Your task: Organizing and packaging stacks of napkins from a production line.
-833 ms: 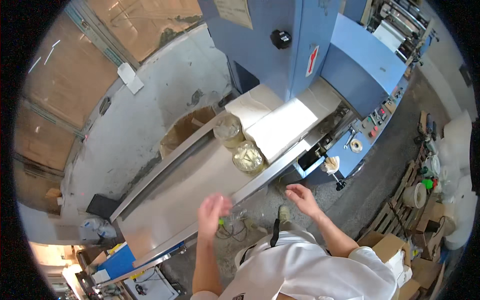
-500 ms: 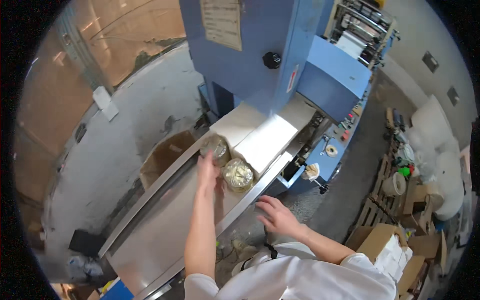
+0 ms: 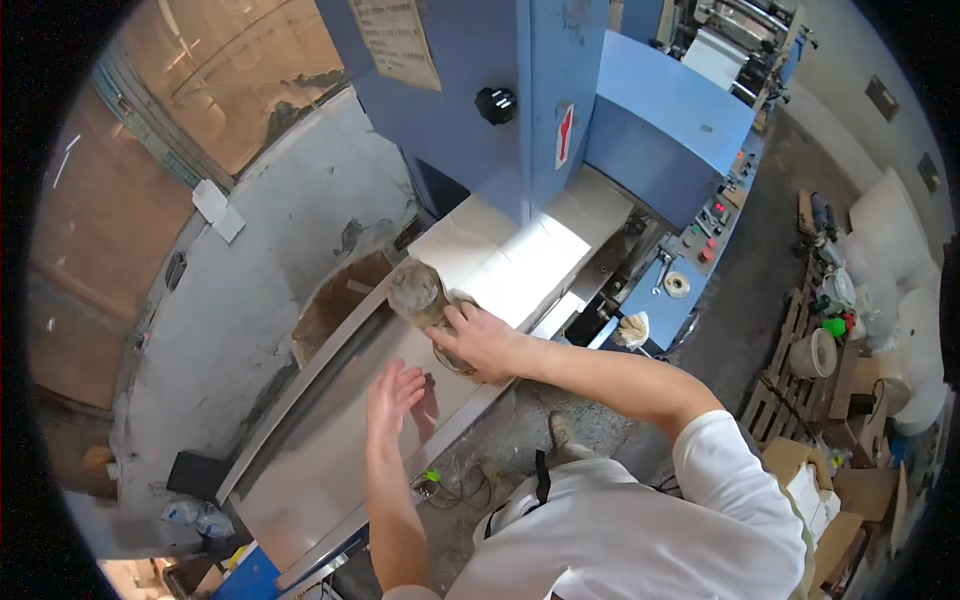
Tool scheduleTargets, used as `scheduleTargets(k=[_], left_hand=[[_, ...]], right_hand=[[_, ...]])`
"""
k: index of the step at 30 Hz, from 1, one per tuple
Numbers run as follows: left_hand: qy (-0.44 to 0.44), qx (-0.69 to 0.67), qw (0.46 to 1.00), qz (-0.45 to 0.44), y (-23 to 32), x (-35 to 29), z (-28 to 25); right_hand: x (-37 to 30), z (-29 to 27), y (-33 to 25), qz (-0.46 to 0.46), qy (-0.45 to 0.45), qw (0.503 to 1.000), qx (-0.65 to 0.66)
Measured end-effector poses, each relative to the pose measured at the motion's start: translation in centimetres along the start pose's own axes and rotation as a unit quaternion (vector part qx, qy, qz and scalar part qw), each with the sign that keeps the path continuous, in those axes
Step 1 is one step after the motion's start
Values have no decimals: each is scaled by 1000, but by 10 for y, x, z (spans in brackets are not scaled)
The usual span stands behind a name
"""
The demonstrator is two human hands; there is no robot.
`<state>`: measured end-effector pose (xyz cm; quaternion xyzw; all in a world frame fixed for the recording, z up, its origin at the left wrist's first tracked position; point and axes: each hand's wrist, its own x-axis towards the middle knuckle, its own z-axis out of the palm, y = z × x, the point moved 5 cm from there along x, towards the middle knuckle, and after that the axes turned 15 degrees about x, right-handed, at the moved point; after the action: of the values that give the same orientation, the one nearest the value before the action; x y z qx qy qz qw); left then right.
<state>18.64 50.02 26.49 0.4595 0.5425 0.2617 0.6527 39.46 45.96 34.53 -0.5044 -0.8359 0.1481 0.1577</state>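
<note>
Two round, clear-wrapped cylinders sit against the end of a white paper stack [image 3: 530,255] on a long metal tray table. The left cylinder [image 3: 416,291] stands free of both hands. My right hand [image 3: 478,343] reaches across from the right and grips the other cylinder [image 3: 453,363] from above, covering most of it. What the cylinders contain cannot be made out. Over the bare metal surface [image 3: 330,435], just nearer to me, my left hand [image 3: 393,397] hovers open, fingers spread, with nothing in it.
A tall blue machine housing [image 3: 450,110] rises behind the paper, with a control panel [image 3: 705,240] along its right side. A brown bin [image 3: 335,300] stands left of the table's raised rim. Pallets [image 3: 785,365] and cardboard boxes [image 3: 860,495] line the right.
My left hand has let go of the left cylinder and drawn back toward me. My right hand has moved left from beside the table onto the right cylinder.
</note>
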Motion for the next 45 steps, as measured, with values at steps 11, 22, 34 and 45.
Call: scheduleTargets(k=[11,22,34,45], left_hand=[[65,75,986,135,18,-56,82],[114,440,873,177,99,17,220],[142,422,888,119,98,23,214],[91,102,988,73,16,-53,5]], right_hand=[[-92,-120,-51,-66,145,932,325],[-301,-102,70,218,344,744,530],[-287,-78,75,256,315,807,429],[-136,-71,31,102,224,836,490]])
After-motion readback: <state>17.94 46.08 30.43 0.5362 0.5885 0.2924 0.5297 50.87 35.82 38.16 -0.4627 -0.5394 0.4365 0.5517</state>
